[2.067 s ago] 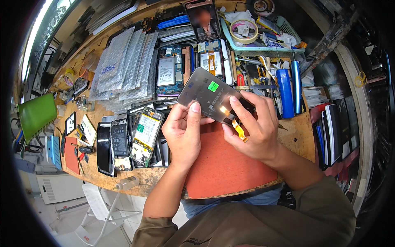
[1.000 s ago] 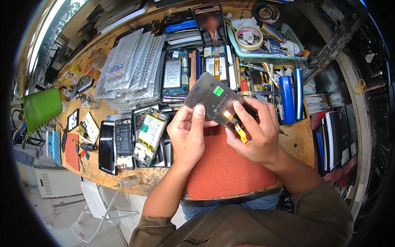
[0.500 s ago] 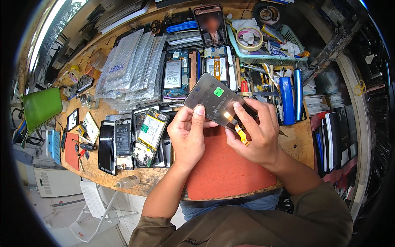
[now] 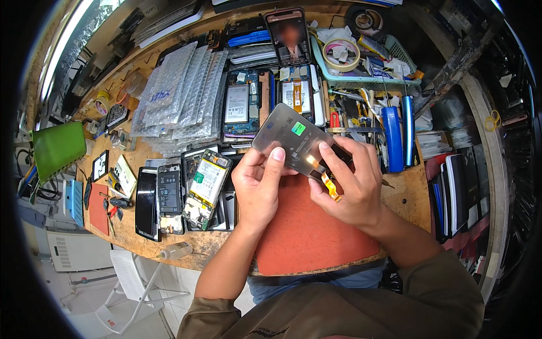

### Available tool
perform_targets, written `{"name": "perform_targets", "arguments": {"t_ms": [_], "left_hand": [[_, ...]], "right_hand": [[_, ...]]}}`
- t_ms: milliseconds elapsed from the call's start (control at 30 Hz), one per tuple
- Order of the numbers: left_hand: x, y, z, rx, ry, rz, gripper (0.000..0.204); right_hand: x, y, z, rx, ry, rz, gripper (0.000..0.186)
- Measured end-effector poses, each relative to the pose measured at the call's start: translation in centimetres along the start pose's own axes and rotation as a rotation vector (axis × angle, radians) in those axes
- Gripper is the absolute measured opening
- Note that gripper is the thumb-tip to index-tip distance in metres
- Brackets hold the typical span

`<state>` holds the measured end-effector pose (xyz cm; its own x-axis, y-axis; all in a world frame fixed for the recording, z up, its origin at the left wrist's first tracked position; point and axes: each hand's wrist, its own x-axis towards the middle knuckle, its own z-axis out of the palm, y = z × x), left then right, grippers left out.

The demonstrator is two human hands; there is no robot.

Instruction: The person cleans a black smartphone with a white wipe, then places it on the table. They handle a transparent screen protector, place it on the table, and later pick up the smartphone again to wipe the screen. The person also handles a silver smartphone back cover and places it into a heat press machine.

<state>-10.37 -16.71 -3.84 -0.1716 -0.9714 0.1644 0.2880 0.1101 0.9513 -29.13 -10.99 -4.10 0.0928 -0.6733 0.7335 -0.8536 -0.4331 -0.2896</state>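
Observation:
Above a red work mat (image 4: 316, 231) I hold a phone screen panel (image 4: 287, 138), tilted, its dark metallic back facing me. It bears a green sticker, and an orange flex cable (image 4: 331, 186) hangs from its lower right end. My left hand (image 4: 261, 181) grips the panel's left edge, thumb on the back and fingers underneath. On the other end, my right hand (image 4: 353, 181) lays its index finger over the back; its thumb is beside the flex cable. Left of my left hand lies an opened phone (image 4: 206, 183) with its battery showing.
Bubble-wrap sleeves (image 4: 175, 96) are stacked at the back left. Opened phones (image 4: 240, 104) lie behind the panel, with an upright lit phone (image 4: 288, 37) beyond them. A green basket (image 4: 367, 81) holds tape and scraps. Blue-handled tools (image 4: 392, 138) stand right; a small bottle (image 4: 176, 250) lies by the front edge.
The panel has shifted very slightly down and left, and my left thumb has slid a little along its back. Both hands keep their hold.

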Motion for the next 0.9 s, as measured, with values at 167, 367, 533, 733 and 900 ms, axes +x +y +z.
{"name": "perform_targets", "arguments": {"t_ms": [167,367,533,733,900], "left_hand": [[0.2,-0.3,-0.2,-0.005,-0.002,-0.029,0.029],[1.3,-0.2,-2.0,-0.121,0.060,-0.098,0.027],[1.9,-0.1,-3.1,-0.242,0.065,-0.141,0.020],[2.2,-0.5,-3.5,-0.240,0.044,-0.129,0.024],[2.2,-0.5,-3.9,-0.243,-0.037,-0.101,0.023]], "right_hand": [[0.1,-0.1,-0.2,0.006,-0.007,0.018,0.073],[0.4,-0.3,-0.2,0.437,-0.089,0.230,0.103],[0.0,0.1,0.3,1.385,-0.257,0.667,0.052],[-0.3,0.3,0.1,1.470,-0.256,0.680,0.025],[-0.3,0.0,0.5,1.304,-0.180,0.588,0.019]]}}
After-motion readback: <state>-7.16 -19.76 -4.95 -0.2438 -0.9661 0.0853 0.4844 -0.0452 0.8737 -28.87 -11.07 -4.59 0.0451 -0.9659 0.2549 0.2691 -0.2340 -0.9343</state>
